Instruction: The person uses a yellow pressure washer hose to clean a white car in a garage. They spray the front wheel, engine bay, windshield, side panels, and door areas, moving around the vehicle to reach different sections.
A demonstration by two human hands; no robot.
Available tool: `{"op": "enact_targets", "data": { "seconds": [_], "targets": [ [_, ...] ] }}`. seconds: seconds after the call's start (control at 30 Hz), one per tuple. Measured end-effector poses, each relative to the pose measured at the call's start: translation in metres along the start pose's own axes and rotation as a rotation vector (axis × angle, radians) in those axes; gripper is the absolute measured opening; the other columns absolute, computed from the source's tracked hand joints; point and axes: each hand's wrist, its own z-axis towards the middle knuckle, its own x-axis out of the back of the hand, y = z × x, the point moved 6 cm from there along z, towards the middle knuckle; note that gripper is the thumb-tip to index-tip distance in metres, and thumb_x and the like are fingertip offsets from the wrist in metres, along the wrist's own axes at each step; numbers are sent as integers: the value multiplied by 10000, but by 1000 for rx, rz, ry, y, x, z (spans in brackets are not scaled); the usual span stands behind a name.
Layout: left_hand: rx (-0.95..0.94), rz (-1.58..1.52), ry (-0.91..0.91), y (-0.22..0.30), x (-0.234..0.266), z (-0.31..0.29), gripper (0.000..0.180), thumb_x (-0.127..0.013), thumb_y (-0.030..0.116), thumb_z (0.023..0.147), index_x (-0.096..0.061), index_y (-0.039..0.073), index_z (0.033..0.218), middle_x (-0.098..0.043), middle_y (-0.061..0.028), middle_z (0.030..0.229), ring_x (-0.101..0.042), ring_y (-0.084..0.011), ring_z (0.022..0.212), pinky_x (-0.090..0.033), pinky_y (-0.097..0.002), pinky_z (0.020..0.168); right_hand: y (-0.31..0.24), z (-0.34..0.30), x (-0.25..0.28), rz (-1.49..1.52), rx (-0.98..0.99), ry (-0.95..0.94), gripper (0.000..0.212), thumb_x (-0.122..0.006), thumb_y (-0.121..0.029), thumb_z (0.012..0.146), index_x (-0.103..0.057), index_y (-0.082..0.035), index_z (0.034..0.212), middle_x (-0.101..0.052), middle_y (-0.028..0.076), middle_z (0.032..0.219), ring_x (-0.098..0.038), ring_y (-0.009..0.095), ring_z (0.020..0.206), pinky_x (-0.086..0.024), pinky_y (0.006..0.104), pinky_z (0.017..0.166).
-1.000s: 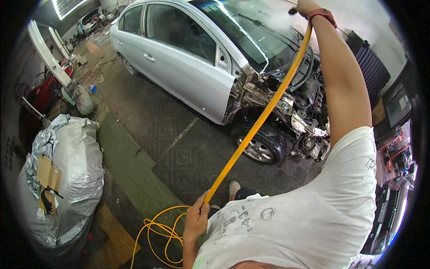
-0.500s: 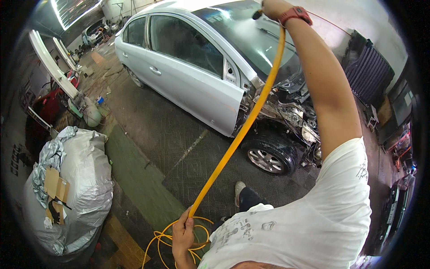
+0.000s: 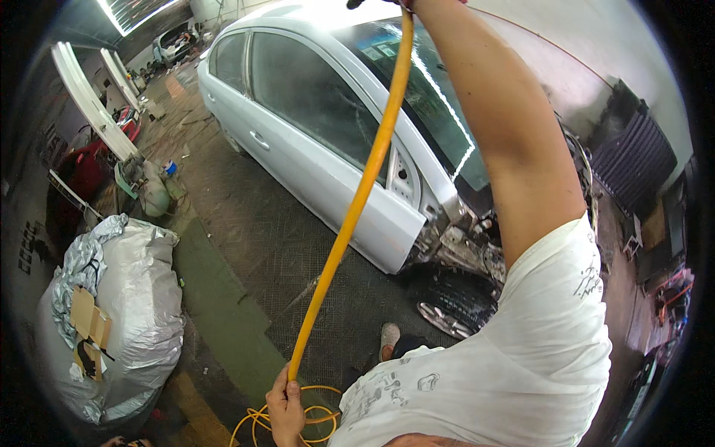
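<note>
A yellow hose [image 3: 350, 223] runs stretched from low on my left up to the top edge. My left hand [image 3: 286, 408] is closed around its lower part, beside my white shirt. My raised right hand [image 3: 418, 4] is mostly cut off by the top edge. It holds the hose's upper end, where a bit of black nozzle [image 3: 363, 4] shows; its fingers are largely hidden. Beyond the hose stands a silver car [image 3: 328, 179], its roof and windshield [image 3: 417, 82] below and beside that hand. The car's front end is stripped, showing bare metal parts [image 3: 465, 246].
Loops of hose [image 3: 261, 419] lie on the floor by my left hand. At left, a silver cover [image 3: 141, 305] drapes a bulky shape with an opened cardboard box [image 3: 91, 320] on it. A front wheel [image 3: 454, 302] is near my foot. Dark panels [image 3: 633, 153] lean on the right wall.
My right hand has moved left and up, partly out of view, taking the nozzle along. The hose has swung left; my left hand is slightly lower. The mist over the windshield no longer shows.
</note>
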Motion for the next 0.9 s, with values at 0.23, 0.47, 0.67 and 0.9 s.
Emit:
{"op": "enact_targets", "data": {
  "seconds": [0.23, 0.47, 0.67, 0.9],
  "targets": [
    [-93, 22, -37, 68, -48, 83, 455, -534, 261, 1092, -595, -18, 1445, -616, -178, 1143, -565, -242, 1054, -435, -371, 903, 84, 72, -56, -55, -104, -55, 502, -873, -385, 830, -780, 34, 1091, -746, 273, 1125, -726, 400, 1082, -566, 473, 976],
    [-187, 32, -84, 108, -63, 182, 486, -589, 308, 1071, -626, -41, 1407, -485, -51, 666, -447, -90, 624, -395, -310, 556, 142, 122, -103, -93, -227, -72, 464, -845, -385, 863, -789, 0, 1117, -745, 254, 1163, -719, 387, 1112, -565, 471, 985],
    [-226, 1, -207, 133, -67, 296, 502, -603, 343, 1078, -626, -31, 1412, -507, -33, 696, -457, -78, 642, -402, -292, 569, 174, 166, -131, -74, -274, -32, 314, -794, -346, 903, -825, -71, 1053, -754, 242, 1132, -722, 385, 1098, -574, 464, 969],
    [-214, 24, -380, 159, -58, 440, 512, -609, 365, 1080, -624, -19, 1417, -530, -18, 722, -476, -72, 660, -414, -281, 586, 142, 250, -200, 16, 254, -297, 393, -626, -349, 968, -768, -72, 1208, -714, 232, 1277, -664, 386, 1209, -518, 462, 1042]
  ]
}}
